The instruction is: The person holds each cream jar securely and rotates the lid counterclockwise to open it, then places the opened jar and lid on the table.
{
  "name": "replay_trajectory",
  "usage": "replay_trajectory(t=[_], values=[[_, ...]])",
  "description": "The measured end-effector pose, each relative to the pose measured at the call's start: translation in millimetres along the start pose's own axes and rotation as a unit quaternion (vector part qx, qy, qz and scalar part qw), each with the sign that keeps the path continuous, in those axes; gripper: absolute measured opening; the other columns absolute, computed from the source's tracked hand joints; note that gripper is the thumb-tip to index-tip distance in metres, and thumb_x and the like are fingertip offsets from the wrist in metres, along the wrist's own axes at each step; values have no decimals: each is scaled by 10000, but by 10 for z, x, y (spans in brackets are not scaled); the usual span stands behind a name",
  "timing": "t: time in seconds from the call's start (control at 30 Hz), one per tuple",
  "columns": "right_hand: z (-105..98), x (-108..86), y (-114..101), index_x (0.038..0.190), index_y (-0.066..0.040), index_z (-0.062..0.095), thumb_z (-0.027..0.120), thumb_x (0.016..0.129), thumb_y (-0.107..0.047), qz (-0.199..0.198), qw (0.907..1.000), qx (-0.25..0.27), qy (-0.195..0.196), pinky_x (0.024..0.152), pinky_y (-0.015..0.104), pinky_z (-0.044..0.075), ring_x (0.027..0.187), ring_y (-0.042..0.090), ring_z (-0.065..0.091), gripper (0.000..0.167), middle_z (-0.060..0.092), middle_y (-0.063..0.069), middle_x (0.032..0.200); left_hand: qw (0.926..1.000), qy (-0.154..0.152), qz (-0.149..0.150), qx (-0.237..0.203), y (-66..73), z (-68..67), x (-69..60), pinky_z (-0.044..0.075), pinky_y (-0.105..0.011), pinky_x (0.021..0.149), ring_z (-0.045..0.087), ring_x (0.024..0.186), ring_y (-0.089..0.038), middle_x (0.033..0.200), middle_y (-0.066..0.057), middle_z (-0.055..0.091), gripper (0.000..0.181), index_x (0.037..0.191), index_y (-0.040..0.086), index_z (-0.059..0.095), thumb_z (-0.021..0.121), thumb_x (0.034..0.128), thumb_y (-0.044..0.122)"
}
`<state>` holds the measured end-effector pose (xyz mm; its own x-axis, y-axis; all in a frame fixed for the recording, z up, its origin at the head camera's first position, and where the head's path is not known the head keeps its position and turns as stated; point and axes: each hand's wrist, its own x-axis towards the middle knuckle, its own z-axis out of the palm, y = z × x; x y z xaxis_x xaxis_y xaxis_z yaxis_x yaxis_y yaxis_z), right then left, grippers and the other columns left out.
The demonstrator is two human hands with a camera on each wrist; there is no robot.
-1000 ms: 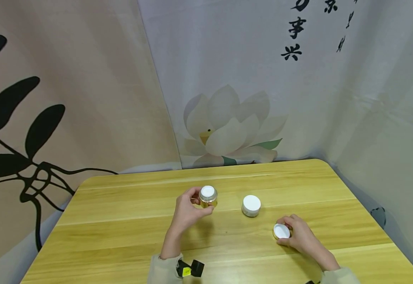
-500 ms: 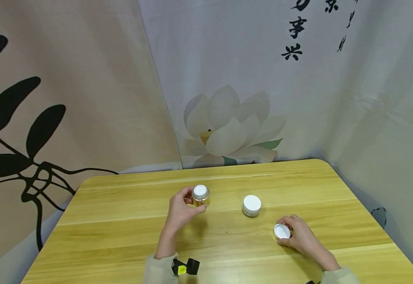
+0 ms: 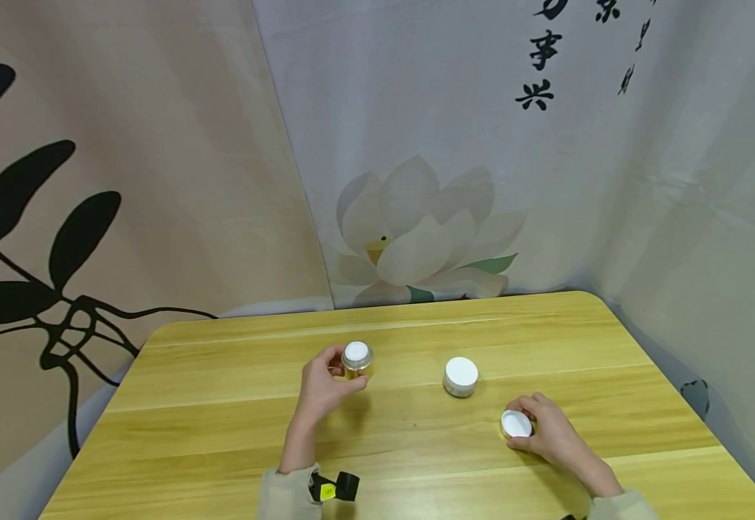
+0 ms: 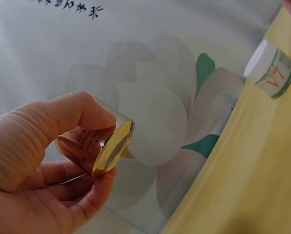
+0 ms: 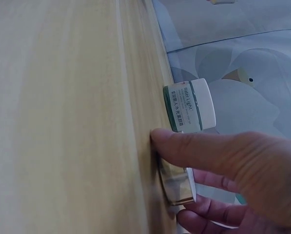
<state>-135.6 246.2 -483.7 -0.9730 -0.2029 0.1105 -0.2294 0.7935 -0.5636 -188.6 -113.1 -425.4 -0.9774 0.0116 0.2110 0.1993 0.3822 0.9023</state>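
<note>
Between thumb and fingers, my left hand [image 3: 320, 388] holds a small gold cosmetic jar [image 3: 356, 357] with a white disc on top. In the left wrist view its shiny gold base [image 4: 112, 150] shows, raised off the table. Over to the right, my right hand [image 3: 551, 435] pinches a round gold lid [image 3: 516, 425] by its sides; its white inner face is up. The lid appears to rest on the table in the right wrist view. A white cream jar [image 3: 460, 377] with its white cap on stands upright between the hands, touched by neither.
The light wood table [image 3: 221, 419] ends at a far edge with rounded corners. Behind it hangs a cloth backdrop [image 3: 416, 130] with a printed lotus, dark leaves and writing. A black wrist camera [image 3: 346, 486] is strapped near the left sleeve.
My left hand has moved left with the gold jar, away from the white cream jar. The right hand and the lid have stayed in place.
</note>
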Motion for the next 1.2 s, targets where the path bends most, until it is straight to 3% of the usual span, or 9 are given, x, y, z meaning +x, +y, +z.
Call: replay_trajectory(t=[0.47, 1.2], values=[[17, -6, 21, 955, -100, 645, 872, 591, -139, -49, 10000, -13, 19, 639, 251, 405, 742, 131, 450, 432, 504, -7, 817, 9985, -30, -511, 187, -144, -32, -31, 460, -276, 702, 542, 788, -201, 917, -113, 608, 405, 1007, -28, 612, 772, 636, -10], [4, -6, 29, 951, -98, 642, 875, 596, -163, -194, 9998, -23, 95, 629, 245, 408, 736, 121, 451, 429, 513, -11, 821, 9953, -303, -737, 543, -380, -27, -37, 415, -290, 676, 488, 775, -194, 885, -103, 581, 459, 997, -42, 593, 804, 590, -40]])
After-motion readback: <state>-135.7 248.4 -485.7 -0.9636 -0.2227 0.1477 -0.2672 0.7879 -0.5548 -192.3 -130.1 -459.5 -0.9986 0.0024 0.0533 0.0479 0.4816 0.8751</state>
